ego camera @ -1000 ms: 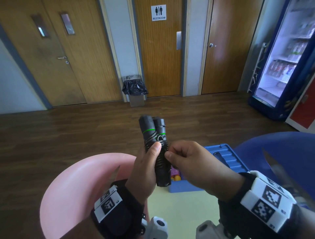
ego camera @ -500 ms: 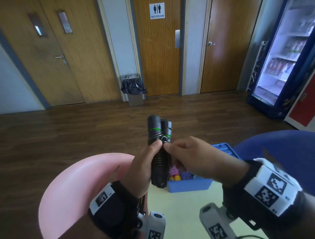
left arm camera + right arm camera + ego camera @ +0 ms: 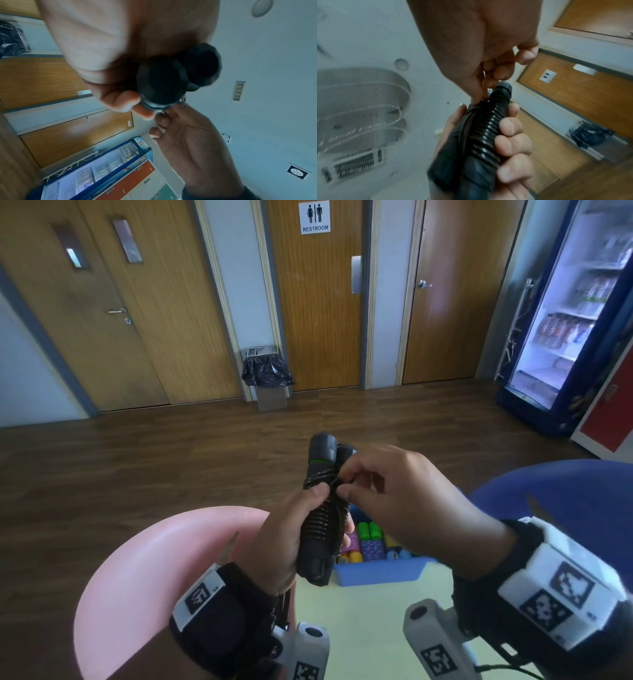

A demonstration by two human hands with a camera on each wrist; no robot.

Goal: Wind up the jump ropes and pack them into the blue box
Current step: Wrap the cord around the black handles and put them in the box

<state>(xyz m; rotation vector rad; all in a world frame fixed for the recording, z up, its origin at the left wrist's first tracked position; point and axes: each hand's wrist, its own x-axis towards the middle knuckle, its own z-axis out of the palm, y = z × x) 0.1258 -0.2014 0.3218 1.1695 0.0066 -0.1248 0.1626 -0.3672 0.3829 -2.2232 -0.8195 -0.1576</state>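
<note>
The left hand (image 3: 277, 546) wraps its fingers round the black jump rope (image 3: 322, 518), both handles side by side and upright with the cord coiled tightly around them. The right hand (image 3: 407, 501) pinches the cord near the green ring at the top of the bundle, thumb and forefinger curled in. The right wrist view alone shows the left fingers (image 3: 511, 142) stacked down the coils and the right fingertips (image 3: 488, 83) pressed in between the two handle tops. The left wrist view shows only the two round butt ends from below, with the right hand reaching up to them against the ceiling.

Just below and beyond the bundle, the blue box (image 3: 376, 573) sits open on a pale yellow-green table (image 3: 359, 628), with coloured handles packed inside; its right part is hidden by the right hand. A pink chair (image 3: 137, 577) flanks the table on the left, a blue chair (image 3: 565, 491) on the right. Further off lies bare dark wood floor (image 3: 171, 460), then a bin (image 3: 269, 378) against the wall and a drinks fridge (image 3: 565, 320) at far right
</note>
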